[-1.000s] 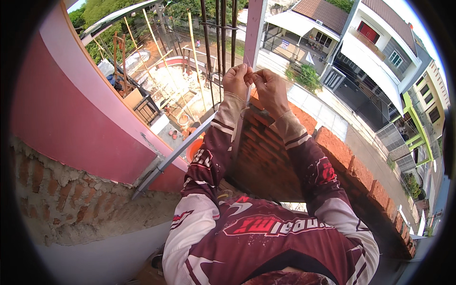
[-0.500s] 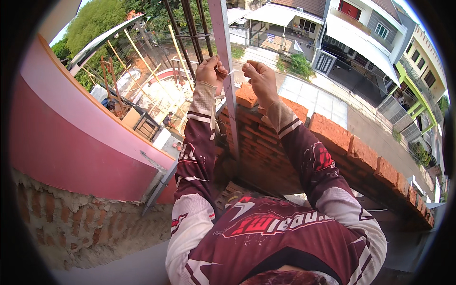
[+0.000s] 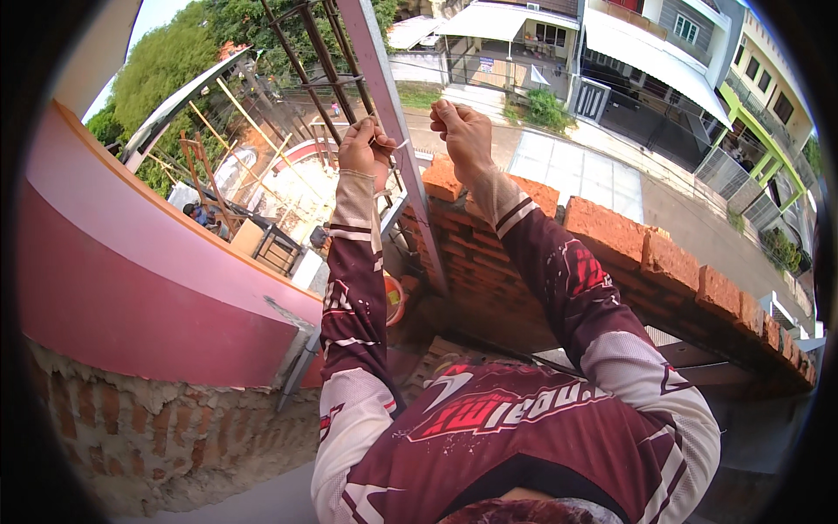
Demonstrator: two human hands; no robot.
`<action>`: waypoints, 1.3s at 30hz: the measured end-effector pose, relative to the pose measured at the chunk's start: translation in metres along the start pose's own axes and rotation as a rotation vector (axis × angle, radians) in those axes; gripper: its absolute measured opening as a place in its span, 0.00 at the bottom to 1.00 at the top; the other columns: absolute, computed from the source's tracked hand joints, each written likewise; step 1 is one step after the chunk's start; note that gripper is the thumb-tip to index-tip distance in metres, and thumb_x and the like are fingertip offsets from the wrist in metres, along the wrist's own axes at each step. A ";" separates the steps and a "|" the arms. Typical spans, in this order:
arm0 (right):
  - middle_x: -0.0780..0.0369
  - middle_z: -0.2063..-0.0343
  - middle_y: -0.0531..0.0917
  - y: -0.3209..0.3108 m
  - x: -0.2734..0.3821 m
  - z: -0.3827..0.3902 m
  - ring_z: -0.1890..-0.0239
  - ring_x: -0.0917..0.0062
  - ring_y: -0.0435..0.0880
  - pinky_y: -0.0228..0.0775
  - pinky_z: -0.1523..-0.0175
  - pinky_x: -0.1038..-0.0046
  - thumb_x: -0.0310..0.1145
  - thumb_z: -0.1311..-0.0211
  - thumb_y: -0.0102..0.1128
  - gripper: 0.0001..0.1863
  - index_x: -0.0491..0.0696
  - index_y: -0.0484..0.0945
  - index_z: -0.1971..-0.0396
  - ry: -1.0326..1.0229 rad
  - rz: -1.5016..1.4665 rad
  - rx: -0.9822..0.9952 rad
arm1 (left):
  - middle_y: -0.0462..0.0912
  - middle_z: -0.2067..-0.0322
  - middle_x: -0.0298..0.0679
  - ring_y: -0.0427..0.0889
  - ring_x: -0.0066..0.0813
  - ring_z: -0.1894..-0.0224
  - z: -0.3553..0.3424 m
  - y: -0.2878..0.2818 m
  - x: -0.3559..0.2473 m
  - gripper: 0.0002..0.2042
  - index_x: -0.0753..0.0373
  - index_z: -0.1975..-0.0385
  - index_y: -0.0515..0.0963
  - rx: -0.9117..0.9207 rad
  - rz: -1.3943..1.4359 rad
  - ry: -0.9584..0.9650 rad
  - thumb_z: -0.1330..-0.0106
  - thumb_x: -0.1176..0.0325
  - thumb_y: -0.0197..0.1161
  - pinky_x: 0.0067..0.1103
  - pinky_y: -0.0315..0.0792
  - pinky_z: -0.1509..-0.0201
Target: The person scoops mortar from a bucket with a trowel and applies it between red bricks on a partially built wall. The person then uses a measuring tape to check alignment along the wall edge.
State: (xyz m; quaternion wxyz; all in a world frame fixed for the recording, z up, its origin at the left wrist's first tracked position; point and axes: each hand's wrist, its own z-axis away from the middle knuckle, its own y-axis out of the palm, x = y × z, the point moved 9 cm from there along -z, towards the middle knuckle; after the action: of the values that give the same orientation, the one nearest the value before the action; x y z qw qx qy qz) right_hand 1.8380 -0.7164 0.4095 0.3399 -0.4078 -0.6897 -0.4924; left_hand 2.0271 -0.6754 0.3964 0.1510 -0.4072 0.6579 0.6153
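Observation:
My left hand [image 3: 365, 150] is closed in a pinch beside an upright metal post [image 3: 414, 179]. A short white strand [image 3: 402, 144], perhaps string, sticks out from its fingers against the post's face. On the post's other side, above the end of the brick wall, my right hand [image 3: 465, 140] is raised with thumb and fingers pressed together. Whatever it pinches is too small or hidden to make out. Tied steel rebars [image 3: 323, 54] stand behind the post, close to my left hand.
A brick wall [image 3: 611, 234] with a stepped top runs to the right, above a street. A curved pink wall [image 3: 157, 288] lies left, over rough brickwork [image 3: 157, 424]. An orange bucket [image 3: 394, 299] sits below the post. People work on the site far below.
The view has shifted, so the post and rebars appear further left. Both hands stay pinched, and the gap between them looks a little wider. The orange bucket has come into sight.

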 end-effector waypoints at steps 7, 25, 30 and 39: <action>0.65 0.72 0.84 0.008 0.004 0.001 0.70 0.83 0.80 0.68 0.64 0.81 0.40 0.31 0.61 0.14 0.42 0.84 0.64 -0.021 -0.030 0.048 | 0.76 0.76 0.31 0.78 0.23 0.75 0.002 0.003 0.008 0.05 0.62 0.63 0.75 0.055 -0.015 0.023 0.28 0.68 0.57 0.26 0.79 0.65; 0.67 0.68 0.81 0.012 -0.033 0.063 0.67 0.85 0.79 0.72 0.60 0.80 0.41 0.28 0.56 0.16 0.45 0.79 0.52 0.263 0.052 0.303 | 0.80 0.72 0.30 0.77 0.22 0.69 0.012 0.005 0.041 0.05 0.56 0.59 0.75 -0.037 -0.158 0.008 0.29 0.65 0.59 0.22 0.69 0.64; 0.70 0.76 0.75 0.001 -0.034 0.064 0.72 0.86 0.77 0.72 0.67 0.84 0.37 0.28 0.55 0.11 0.44 0.79 0.59 0.391 -0.175 0.182 | 0.80 0.69 0.30 0.78 0.22 0.66 0.015 0.007 0.045 0.05 0.56 0.61 0.76 -0.083 -0.148 -0.020 0.30 0.64 0.61 0.23 0.71 0.63; 0.73 0.82 0.65 -0.009 -0.014 0.039 0.84 0.91 0.57 0.52 0.81 0.85 0.32 0.29 0.54 0.08 0.42 0.77 0.60 0.384 -0.235 0.285 | 0.81 0.60 0.34 0.80 0.28 0.61 0.026 0.028 0.046 0.07 0.57 0.54 0.75 -0.068 -0.135 -0.099 0.28 0.67 0.56 0.29 0.75 0.56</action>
State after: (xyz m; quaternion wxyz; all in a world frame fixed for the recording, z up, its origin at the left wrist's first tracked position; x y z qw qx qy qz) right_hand 1.8331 -0.6842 0.3822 0.4591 -0.1721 -0.7175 -0.4948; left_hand 1.9706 -0.6695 0.3785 0.2104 -0.4247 0.5995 0.6449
